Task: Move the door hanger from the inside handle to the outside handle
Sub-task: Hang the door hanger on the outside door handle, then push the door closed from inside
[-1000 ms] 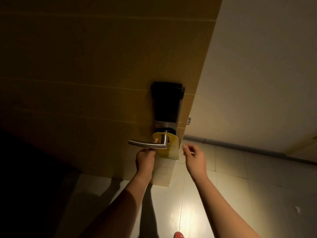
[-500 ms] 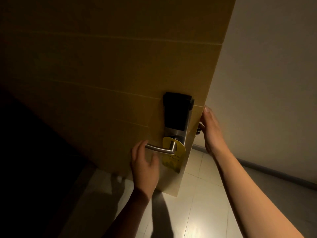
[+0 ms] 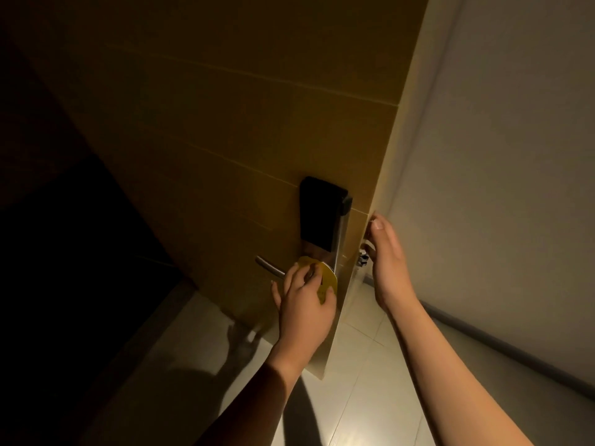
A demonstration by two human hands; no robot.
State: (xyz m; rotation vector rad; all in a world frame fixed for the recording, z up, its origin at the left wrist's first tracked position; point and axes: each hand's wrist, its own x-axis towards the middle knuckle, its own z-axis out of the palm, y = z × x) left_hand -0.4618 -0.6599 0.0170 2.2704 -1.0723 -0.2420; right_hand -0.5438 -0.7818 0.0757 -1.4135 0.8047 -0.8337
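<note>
A yellow door hanger [image 3: 326, 280] hangs on the silver lever handle [image 3: 269, 267] of a wooden door [image 3: 241, 123], just below the black lock plate [image 3: 317, 214]. My left hand [image 3: 306, 304] covers the hanger's lower part, fingers and thumb closed around it. My right hand [image 3: 386, 262] grips the door's free edge near the latch [image 3: 363, 256]. The handle on the door's other side is hidden.
The door stands ajar, its edge toward me. A pale wall [image 3: 499, 188] with a grey baseboard [image 3: 515, 355] runs along the right. Light floor tiles [image 3: 370, 365] lie below. The area to the left is dark.
My left hand moved from beside the lever onto the hanger and closed on it. My right hand rose from below the lock to the door's edge and stays there.
</note>
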